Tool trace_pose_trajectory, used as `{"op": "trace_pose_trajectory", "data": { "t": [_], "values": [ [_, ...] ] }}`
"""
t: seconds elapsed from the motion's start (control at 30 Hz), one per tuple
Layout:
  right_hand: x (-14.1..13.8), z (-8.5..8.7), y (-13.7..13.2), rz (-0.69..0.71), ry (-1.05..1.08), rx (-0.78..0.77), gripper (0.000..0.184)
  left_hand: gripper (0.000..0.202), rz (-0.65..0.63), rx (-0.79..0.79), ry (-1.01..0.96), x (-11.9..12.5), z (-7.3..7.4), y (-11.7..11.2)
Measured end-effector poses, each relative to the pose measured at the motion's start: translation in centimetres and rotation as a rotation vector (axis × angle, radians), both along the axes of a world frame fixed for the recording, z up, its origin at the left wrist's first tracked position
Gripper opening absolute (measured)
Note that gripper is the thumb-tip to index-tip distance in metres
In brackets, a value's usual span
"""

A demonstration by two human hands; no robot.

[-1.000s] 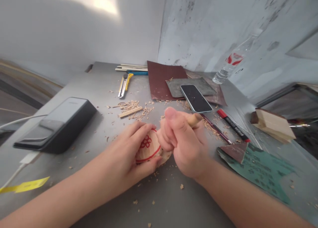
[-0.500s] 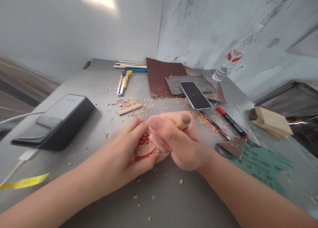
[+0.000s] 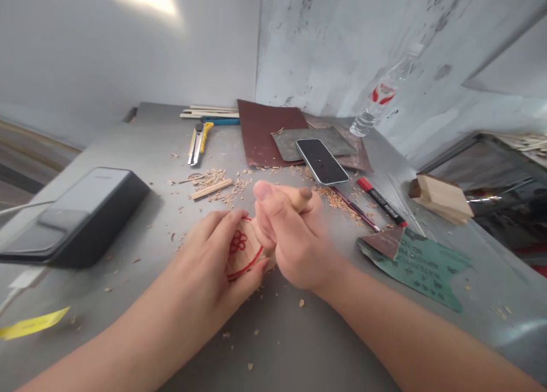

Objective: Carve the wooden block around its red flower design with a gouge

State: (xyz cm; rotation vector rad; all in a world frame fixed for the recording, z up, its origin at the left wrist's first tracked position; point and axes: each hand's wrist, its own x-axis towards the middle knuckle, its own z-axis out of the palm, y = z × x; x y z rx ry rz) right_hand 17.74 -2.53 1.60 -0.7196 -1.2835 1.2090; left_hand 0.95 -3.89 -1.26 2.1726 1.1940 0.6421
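My left hand (image 3: 209, 255) is closed around the edge of a wooden piece (image 3: 241, 258), pressing it on the grey table. A red curved outline and a red flower drawing mark its pale top face. My right hand (image 3: 293, 232) makes a fist around a wooden-handled carving tool (image 3: 302, 196); only the rounded handle end sticks out above the fingers. Its working end is hidden beneath the fist, at the right edge of the wooden piece. Both hands nearly touch there, and small chips lie around them.
Behind the hands are wood shavings (image 3: 213, 181), a yellow utility knife (image 3: 200, 143), brown sandpaper (image 3: 267, 133) and a phone (image 3: 321, 162). To the right lie a red-black marker (image 3: 382, 202) and green-backed sandpaper (image 3: 427, 266). A water bottle (image 3: 376, 104) stands behind; a black device (image 3: 81, 215) sits left.
The view has shifted slightly right, so everything sits further left. My right fist has drawn back a little from the drawing, showing more of the red flower and outline.
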Motion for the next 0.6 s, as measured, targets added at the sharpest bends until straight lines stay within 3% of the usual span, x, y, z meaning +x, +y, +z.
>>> {"op": "trace_pose_trajectory", "data": {
  "t": [0.1,0.23,0.33,0.47,0.6],
  "values": [
    [0.2,0.4,0.4,0.147,-0.023,0.012,0.059,0.045,-0.032,-0.047,-0.026,-0.2,0.4,0.6],
    [0.5,0.5,0.6,0.313,-0.037,0.037,0.055,0.025,-0.145,-0.207,-0.063,-0.5,0.9,2.1],
    [0.7,0.3,0.3,0.288,-0.027,0.046,0.052,0.025,-0.166,-0.164,-0.078,-0.8,0.9,2.9],
    [1.8,0.3,0.1,0.197,0.141,-0.048,0.056,0.050,-0.172,-0.138,-0.113,-1.0,1.0,3.1],
    [3.0,1.3,0.3,0.138,0.231,-0.144,0.061,0.059,-0.159,-0.117,-0.112,-1.0,0.9,2.9]
  ]
}}
